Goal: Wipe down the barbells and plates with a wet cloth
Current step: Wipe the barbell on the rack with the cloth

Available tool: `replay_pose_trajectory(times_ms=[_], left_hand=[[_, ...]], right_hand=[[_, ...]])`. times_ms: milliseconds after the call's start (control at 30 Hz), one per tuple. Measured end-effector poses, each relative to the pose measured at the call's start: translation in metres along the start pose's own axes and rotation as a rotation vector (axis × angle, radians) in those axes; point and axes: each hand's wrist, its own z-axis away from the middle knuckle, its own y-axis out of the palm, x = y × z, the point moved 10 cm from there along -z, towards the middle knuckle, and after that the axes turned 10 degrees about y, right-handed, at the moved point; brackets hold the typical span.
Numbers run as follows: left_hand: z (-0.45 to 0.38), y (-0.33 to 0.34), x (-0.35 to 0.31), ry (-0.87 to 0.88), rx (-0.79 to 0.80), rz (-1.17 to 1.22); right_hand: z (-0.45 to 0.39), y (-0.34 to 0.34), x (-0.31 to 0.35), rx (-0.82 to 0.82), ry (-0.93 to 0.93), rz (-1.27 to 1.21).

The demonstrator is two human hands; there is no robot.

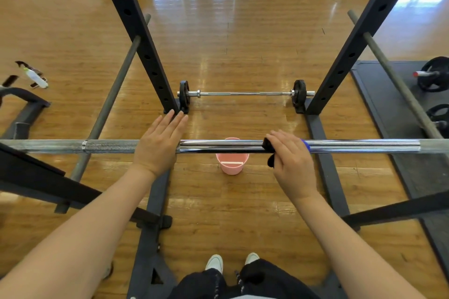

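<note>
A racked bar (218,146) is shown running left–right across the view, above a pink bucket (232,162) on the floor. A dark cloth (269,150) is held against the bar by the right hand (290,162), its fingers curled over cloth and bar. The left hand (158,144) is laid flat on the bar, fingers straight and together. The bar's long axis lies crosswise to both forearms, so any wiping stroke would be made sideways — the right hand being the one placed to make it. A second barbell (245,93) with plates lies on the floor beyond.
</note>
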Motion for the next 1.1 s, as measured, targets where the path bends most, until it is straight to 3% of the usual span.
replay_pose_trajectory(times_ms=[200,300,467,567,833,1000,1100], left_hand=[[0.002,0.005,0.004,-0.043,0.032,-0.046],[0.002,0.005,0.005,-0.095,0.024,-0.053],[0.004,0.007,0.005,-0.181,0.069,-0.036],[0.003,0.007,0.004,-0.198,0.084,-0.02],[-0.006,0.002,0.002,0.001,0.091,-0.1],[0.003,0.002,0.005,-0.169,0.011,-0.053],[0.003,0.006,0.003,-0.162,0.008,-0.041]], right_hand=[[0.006,-0.044,-0.068,-0.102,0.137,0.079],[0.001,-0.047,-0.062,-0.113,0.199,0.087],[0.002,0.001,0.002,0.015,0.021,0.018],[0.003,0.007,0.001,0.053,-0.038,0.021],[0.002,0.002,-0.007,0.053,-0.054,-0.01],[0.002,0.0,-0.006,0.008,-0.051,-0.017],[0.003,0.001,-0.006,-0.002,-0.021,-0.021]])
